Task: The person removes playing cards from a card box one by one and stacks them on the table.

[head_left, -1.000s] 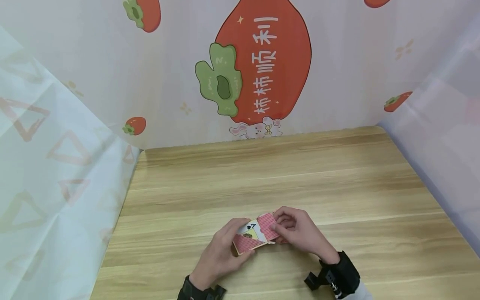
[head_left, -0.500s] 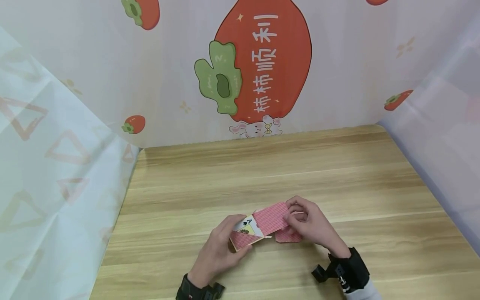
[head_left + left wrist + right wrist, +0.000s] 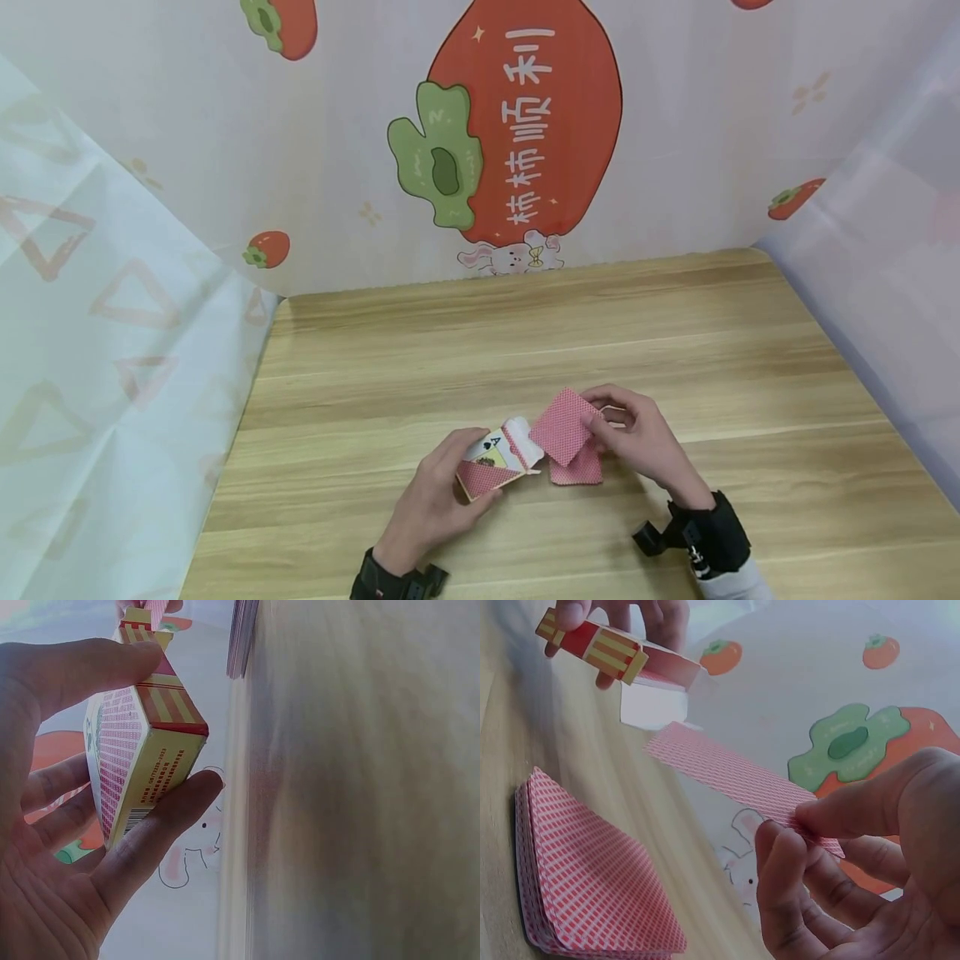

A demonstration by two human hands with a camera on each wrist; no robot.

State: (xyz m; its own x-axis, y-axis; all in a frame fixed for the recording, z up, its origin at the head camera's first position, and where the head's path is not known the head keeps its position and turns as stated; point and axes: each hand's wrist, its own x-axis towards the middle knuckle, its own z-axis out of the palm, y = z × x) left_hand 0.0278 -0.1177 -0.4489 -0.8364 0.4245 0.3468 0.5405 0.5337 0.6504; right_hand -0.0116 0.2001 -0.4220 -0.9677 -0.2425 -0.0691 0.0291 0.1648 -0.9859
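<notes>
My left hand (image 3: 435, 504) grips a card box (image 3: 486, 477), thumb along one edge and fingers along the other. The box has a red-patterned face with an ace of spades, and its white end flap (image 3: 654, 705) hangs open toward the right. Between thumb and fingers, my right hand (image 3: 647, 432) pinches a red-backed playing card (image 3: 564, 425), held out flat just beyond the flap. Under that card, a stack of red-backed cards (image 3: 600, 877) lies face down on the table, partly covered in the head view. Some red pattern shows inside the box's mouth.
The wood-grain table (image 3: 360, 375) runs back to a white cloth backdrop (image 3: 337, 125) printed with persimmons and a rabbit. White sheets (image 3: 112, 350) close off both sides. Each wrist wears a black strap with a small camera (image 3: 705, 533).
My right hand has drawn the card out of the box, moving right and away, and turned it over the stack. The box's white flap is now uncovered. My left hand has stayed nearly still.
</notes>
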